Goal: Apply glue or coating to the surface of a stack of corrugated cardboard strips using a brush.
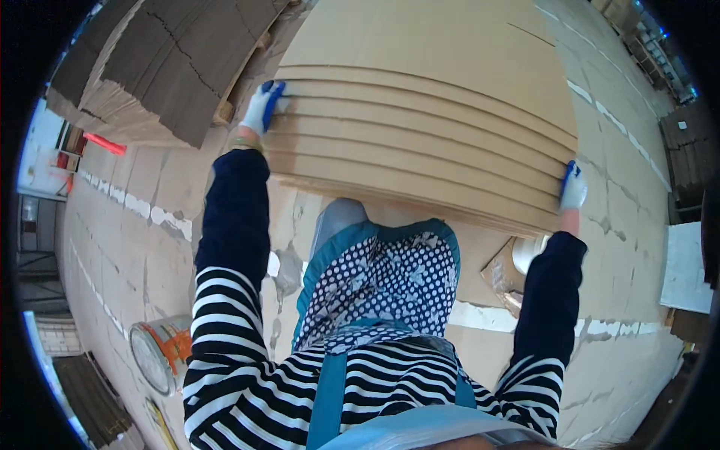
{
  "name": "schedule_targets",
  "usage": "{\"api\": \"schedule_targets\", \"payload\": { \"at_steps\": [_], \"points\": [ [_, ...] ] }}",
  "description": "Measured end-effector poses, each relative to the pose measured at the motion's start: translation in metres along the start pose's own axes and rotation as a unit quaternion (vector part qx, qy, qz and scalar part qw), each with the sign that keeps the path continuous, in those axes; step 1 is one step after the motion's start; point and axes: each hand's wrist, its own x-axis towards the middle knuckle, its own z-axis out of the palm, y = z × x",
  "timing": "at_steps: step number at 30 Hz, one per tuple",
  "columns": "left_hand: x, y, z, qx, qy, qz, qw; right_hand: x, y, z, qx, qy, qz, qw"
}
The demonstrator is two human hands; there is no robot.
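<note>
In front of me lies a stack of flat brown cardboard sheets (pixel 420 150), fanned so that several near edges show as steps. My left hand (pixel 261 109), in a white glove with blue fingers, is closed on the sheets' left edge. At the right edge, lower down, my right hand (pixel 574 187) in a matching glove is closed on the sheets too. Both arms reach forward, spread wide. The fingers under the cardboard are hidden, and I cannot tell how many sheets are between them.
A tall stack of darker cardboard (pixel 169 75) stands on a pallet at the upper left. A bucket with an orange label (pixel 159 354) is on the floor at lower left. Near my right forearm sit a white container (pixel 527 255) and a brown cardboard piece (pixel 501 276).
</note>
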Motion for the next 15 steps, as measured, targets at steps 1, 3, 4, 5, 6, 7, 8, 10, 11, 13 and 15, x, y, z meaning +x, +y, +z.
{"api": "schedule_targets", "payload": {
  "at_steps": [1, 3, 4, 5, 6, 7, 8, 10, 11, 13, 15],
  "points": [
    [-0.004, 0.000, -0.002, -0.014, -0.004, 0.001, 1.000, 0.006, 0.023, -0.019, 0.151, -0.004, -0.035, 0.988],
    [-0.069, -0.003, -0.081, 0.140, -0.124, -0.130, 0.974, -0.037, -0.018, -0.012, 0.100, -0.097, 0.245, 0.960],
    [-0.091, 0.006, -0.102, 0.191, -0.177, -0.183, 0.948, -0.056, -0.007, -0.032, -0.195, -0.136, 0.062, 0.969],
    [-0.100, 0.023, -0.099, 0.187, -0.183, -0.187, 0.947, -0.072, 0.007, -0.055, -0.471, -0.151, -0.125, 0.860],
    [-0.108, 0.040, -0.090, 0.112, -0.174, -0.301, 0.931, -0.083, 0.020, -0.063, -0.476, -0.156, -0.122, 0.857],
    [-0.113, 0.063, -0.081, 0.038, -0.163, -0.409, 0.897, -0.100, 0.030, -0.072, -0.471, -0.159, -0.125, 0.859],
    [-0.114, 0.073, -0.078, -0.034, -0.145, -0.508, 0.848, -0.108, 0.035, -0.076, -0.463, -0.158, -0.132, 0.862],
    [-0.109, 0.071, -0.081, 0.054, -0.171, -0.464, 0.867, -0.119, 0.027, -0.080, -0.454, -0.161, -0.137, 0.866],
    [-0.103, 0.068, -0.083, 0.142, -0.193, -0.413, 0.879, -0.120, 0.013, -0.078, -0.497, -0.143, -0.196, 0.833],
    [-0.097, 0.067, -0.090, 0.223, -0.219, -0.352, 0.882, -0.117, -0.016, -0.078, -0.581, -0.100, -0.306, 0.748],
    [-0.081, 0.075, -0.095, 0.251, -0.279, -0.268, 0.887, -0.108, -0.032, -0.090, -0.546, -0.164, -0.238, 0.787]
  ]
}}
